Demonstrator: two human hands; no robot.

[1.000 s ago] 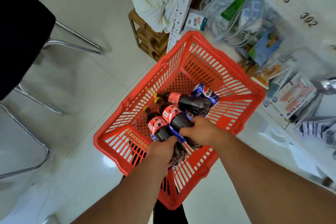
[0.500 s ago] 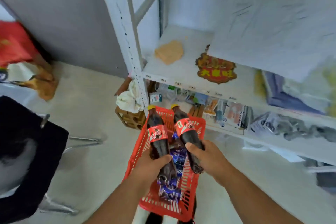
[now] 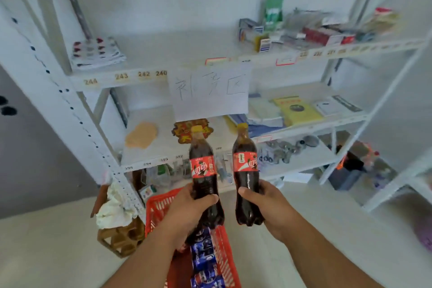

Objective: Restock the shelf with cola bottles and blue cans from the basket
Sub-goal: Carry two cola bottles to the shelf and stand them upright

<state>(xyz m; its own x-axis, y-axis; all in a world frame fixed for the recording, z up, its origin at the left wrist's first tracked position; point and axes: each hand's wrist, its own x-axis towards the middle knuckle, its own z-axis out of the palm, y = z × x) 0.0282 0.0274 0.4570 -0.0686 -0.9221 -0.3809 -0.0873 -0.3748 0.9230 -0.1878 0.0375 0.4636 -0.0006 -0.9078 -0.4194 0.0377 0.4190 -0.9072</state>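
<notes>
I hold two cola bottles upright in front of the white shelf (image 3: 149, 161). My left hand (image 3: 187, 208) grips the lower part of the left cola bottle (image 3: 203, 166), which has a yellow cap and red label. My right hand (image 3: 268, 206) grips the base of the right cola bottle (image 3: 246, 163). Below my hands the red basket (image 3: 159, 208) stands on the floor, with several blue cans (image 3: 203, 257) lying in it. Both bottles hang level with the middle shelf board, short of its front edge.
A handwritten paper sign (image 3: 210, 91) hangs from the upper shelf board. A tan pad (image 3: 141, 134) and a red-gold ornament (image 3: 184, 130) lie on the middle board. A wooden stool with a white cloth (image 3: 114, 213) stands left of the basket. Packets fill the right side.
Both hands have lifted the two cola bottles out of the basket and up toward the middle shelf. My view has tilted up from the basket to the shelf.
</notes>
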